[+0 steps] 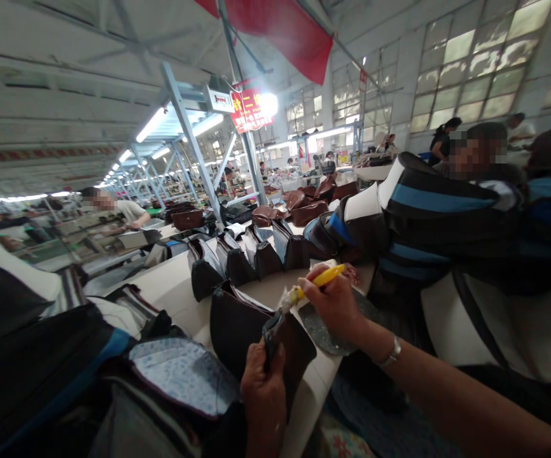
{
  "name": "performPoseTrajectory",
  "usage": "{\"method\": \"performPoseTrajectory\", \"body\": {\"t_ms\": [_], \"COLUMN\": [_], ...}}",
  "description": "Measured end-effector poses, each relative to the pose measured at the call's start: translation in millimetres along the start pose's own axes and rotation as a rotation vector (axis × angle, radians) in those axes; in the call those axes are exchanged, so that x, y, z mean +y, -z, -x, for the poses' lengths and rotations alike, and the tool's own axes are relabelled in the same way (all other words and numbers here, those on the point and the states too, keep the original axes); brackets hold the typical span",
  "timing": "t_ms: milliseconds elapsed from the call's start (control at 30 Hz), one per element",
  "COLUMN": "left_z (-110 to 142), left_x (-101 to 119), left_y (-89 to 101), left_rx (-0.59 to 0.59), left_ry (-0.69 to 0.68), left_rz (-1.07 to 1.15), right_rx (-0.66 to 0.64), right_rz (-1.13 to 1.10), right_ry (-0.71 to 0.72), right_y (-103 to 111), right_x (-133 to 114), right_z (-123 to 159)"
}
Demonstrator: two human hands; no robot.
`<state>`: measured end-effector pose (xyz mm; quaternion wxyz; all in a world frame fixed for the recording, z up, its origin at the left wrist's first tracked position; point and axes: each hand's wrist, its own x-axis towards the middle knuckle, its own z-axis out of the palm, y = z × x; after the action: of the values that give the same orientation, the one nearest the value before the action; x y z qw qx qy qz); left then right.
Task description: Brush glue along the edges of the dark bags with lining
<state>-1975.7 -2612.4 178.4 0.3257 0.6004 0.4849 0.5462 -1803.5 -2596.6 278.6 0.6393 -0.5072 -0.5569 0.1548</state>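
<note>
My left hand (265, 388) is closed on the near edge of a dark leather bag piece (240, 331), thumb on one side and fingers on the other. The piece stands upright on the pale table with its top gaping. In my right hand (335, 302) is a glue brush (327, 275) with a yellow handle, gripped between thumb and fingers. Its whitish, crusted bristles touch or nearly touch the edge just above my left hand. Below my right hand lies a dark, stained round dish or plate (330, 331), partly hidden by the wrist.
Several similar dark pieces (268, 257) stand in a row behind. Black and blue bag parts (438, 210) are piled high at right, with more at left (27, 356). Brown bags (299, 207) lie farther back. A co-worker (123, 210) bends over a table at left.
</note>
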Motion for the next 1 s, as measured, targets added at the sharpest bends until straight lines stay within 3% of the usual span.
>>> {"method": "performPoseTrajectory", "body": {"t_ms": [100, 167, 300, 467, 567, 667, 867, 933, 1000], "left_z": [-1.1, -1.6, -0.9, -3.6, -7.9, -9.9, -8.8, -8.4, -8.3], "left_x": [5.7, 9.7, 11.1, 10.9, 15.5, 17.8, 10.6, 9.8, 10.8], "left_y": [0.4, 0.1, -4.1, -10.3, -11.8, -12.8, -16.6, -18.1, -19.9], "left_rx": [-0.024, -0.042, -0.034, 0.168, 0.235, 0.201, 0.145, 0.138, 0.134], "left_ry": [-0.034, -0.082, -0.176, -0.555, -0.726, -0.842, -0.836, -0.834, -0.833], "left_rz": [-0.050, -0.098, -0.175, -0.500, -0.662, -0.794, -0.829, -0.826, -0.823], "right_rx": [-0.060, -0.116, -0.043, -0.009, -0.100, -0.246, -0.674, -0.729, -0.693], "right_rz": [-0.074, 0.001, 0.165, -0.043, -0.070, -0.027, 0.288, 0.372, 0.396], "right_ry": [-0.037, -0.021, 0.085, 0.069, 0.122, 0.237, 0.588, 0.691, 0.755], "right_y": [-3.0, -4.7, 4.9, 28.6, 31.8, 27.6, 27.7, 33.1, 37.9], "right_x": [-4.7, -3.0, 2.8, -19.1, -38.3, -47.8, -36.6, -34.6, -36.7], "right_z": [6.2, 8.2, 0.5, -9.7, -8.9, -8.0, -21.4, -27.9, -31.6]}}
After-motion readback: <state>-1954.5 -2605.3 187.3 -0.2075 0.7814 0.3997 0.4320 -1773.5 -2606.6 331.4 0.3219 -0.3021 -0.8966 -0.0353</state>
